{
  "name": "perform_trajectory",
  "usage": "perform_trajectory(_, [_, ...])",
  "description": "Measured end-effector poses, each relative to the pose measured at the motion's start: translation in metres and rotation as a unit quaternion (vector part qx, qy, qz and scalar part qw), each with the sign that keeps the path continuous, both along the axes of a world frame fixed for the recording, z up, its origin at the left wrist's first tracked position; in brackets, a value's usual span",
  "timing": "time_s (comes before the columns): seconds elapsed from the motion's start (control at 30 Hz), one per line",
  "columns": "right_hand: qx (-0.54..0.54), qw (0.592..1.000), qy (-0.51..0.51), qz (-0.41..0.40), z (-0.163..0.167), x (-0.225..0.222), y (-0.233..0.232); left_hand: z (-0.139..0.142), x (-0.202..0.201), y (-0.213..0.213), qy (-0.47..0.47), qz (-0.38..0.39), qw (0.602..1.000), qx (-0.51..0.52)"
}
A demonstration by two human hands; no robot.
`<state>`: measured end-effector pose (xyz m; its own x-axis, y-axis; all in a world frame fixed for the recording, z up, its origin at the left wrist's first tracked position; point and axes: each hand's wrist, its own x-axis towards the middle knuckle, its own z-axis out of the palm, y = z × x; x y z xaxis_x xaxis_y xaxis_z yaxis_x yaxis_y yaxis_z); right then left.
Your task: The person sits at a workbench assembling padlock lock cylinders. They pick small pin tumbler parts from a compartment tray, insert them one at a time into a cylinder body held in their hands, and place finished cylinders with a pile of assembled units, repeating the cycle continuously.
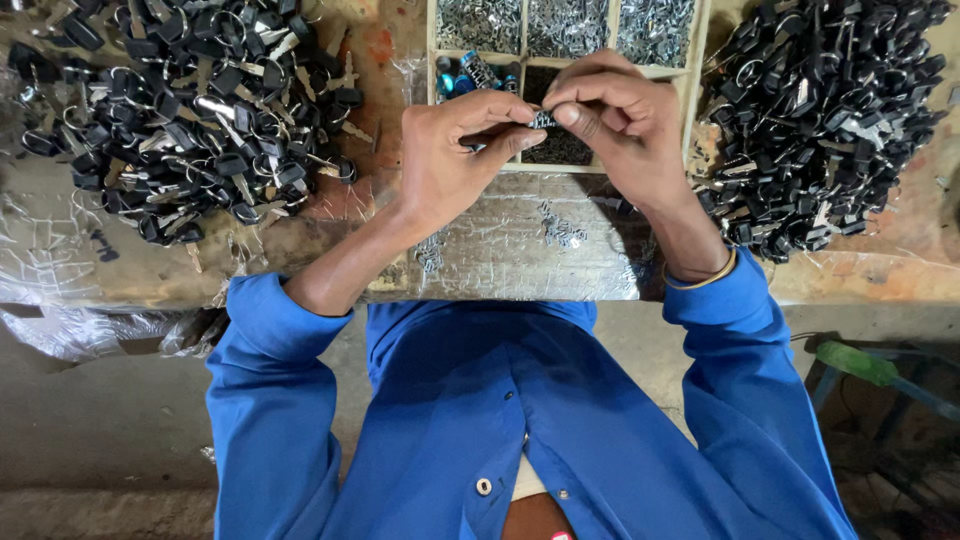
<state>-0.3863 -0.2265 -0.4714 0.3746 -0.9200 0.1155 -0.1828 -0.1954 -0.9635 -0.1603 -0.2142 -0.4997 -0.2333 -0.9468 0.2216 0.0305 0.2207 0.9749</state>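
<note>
Above divided tray point(692, 90) of metal bits: both hands point(545, 130) pinch key point(541, 119).

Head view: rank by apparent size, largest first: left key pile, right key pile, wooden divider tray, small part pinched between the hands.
1-2. left key pile and right key pile: similar, both cropped by the frame, so unranked.
3. wooden divider tray, partly cut off at the top.
4. small part, pinched by left hand and right hand.
</note>
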Motion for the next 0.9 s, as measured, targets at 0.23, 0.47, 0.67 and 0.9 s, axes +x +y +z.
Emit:
perform_trajectory(0.23, [0.023,1.0,0.01,0.016,0.002,0.004,0.001,0.001,0.001,0.0,-0.001,0.008,1.0,0.001])
perform_trajectory(0.47, [0.055,0.997,-0.056,0.005,0.0,0.012,0.004,0.003,0.002,0.0,-0.005,0.018,1.0,0.01])
perform_trajectory(0.67, [-0.01,1.0,0.02,-0.007,0.01,0.016,0.004,0.006,0.002,0.001,-0.009,0.025,1.0,0.008])
perform_trajectory(0.9, [-0.141,0.978,0.154,0.026,0.026,0.008,-0.001,0.01,0.003,0.0,-0.086,0.022,0.996,-0.014])
